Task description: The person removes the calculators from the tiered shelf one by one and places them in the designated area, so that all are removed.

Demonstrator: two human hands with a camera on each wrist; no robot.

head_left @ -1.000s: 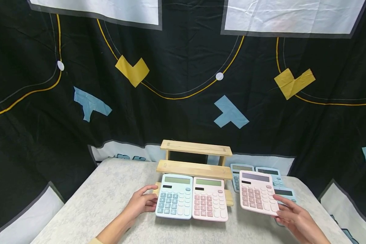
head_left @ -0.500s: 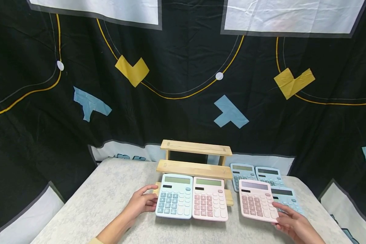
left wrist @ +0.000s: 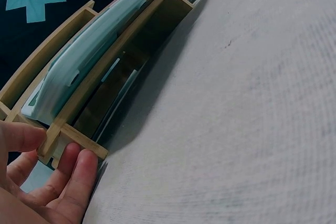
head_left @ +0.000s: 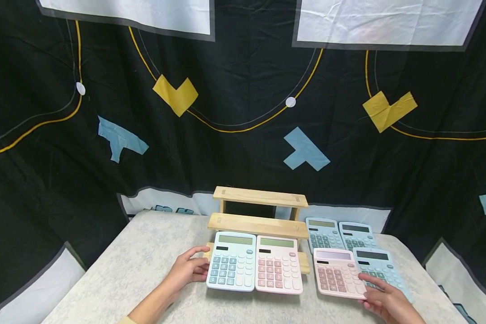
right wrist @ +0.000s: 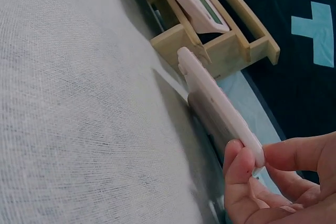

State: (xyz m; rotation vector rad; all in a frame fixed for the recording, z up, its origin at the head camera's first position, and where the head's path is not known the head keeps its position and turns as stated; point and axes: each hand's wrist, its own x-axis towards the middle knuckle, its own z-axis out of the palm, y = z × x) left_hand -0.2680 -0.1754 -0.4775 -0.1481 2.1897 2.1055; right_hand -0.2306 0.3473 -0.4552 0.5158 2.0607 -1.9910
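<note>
A wooden tiered rack (head_left: 259,225) carries a blue calculator (head_left: 231,261) and a pink calculator (head_left: 278,264) side by side on its lowest tier. My left hand (head_left: 188,270) grips the rack's left end; in the left wrist view, that hand (left wrist: 50,177) has thumb and fingers around the wooden end piece (left wrist: 79,140). Right of the rack, my right hand (head_left: 389,299) pinches the lower right edge of another pink calculator (head_left: 339,273). The right wrist view shows this calculator (right wrist: 220,108) tilted above the table, its edge between the thumb and fingers of the hand (right wrist: 278,182).
Three blue calculators, at the back (head_left: 323,234), beside it (head_left: 356,235) and nearer (head_left: 380,265), lie on the grey table (head_left: 146,252) at the right. A black cloth (head_left: 243,157) with coloured shapes hangs behind the table.
My right hand has lowered the pink calculator toward the table and slightly left, uncovering more of the blue calculators. My left hand has stayed at the rack.
</note>
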